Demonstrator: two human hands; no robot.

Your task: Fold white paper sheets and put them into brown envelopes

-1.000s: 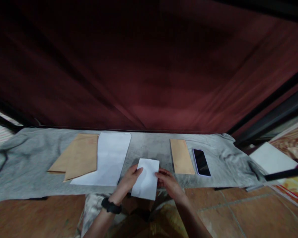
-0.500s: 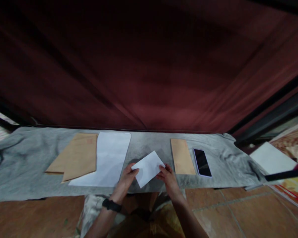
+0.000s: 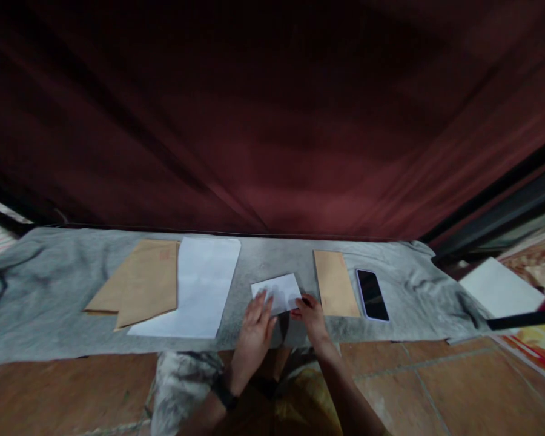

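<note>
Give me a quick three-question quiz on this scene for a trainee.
1. True or false: the phone lies to the right of the small brown envelope.
2. The left hand presses on: A the folded white paper, B the phone, C the small brown envelope.
3. Fill in: everything lies on a ___ cloth.
Key: 1 true; 2 A; 3 grey.

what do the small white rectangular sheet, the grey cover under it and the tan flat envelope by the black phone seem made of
Small white rectangular sheet: thin matte paper, it seems; crisp straight edges, flat under the left hand.
Grey cover: soft matte fabric, perhaps felt or jersey; mottled, rumpled at both ends.
Tan flat envelope: matte brown paper, kraft-like by colour.
</note>
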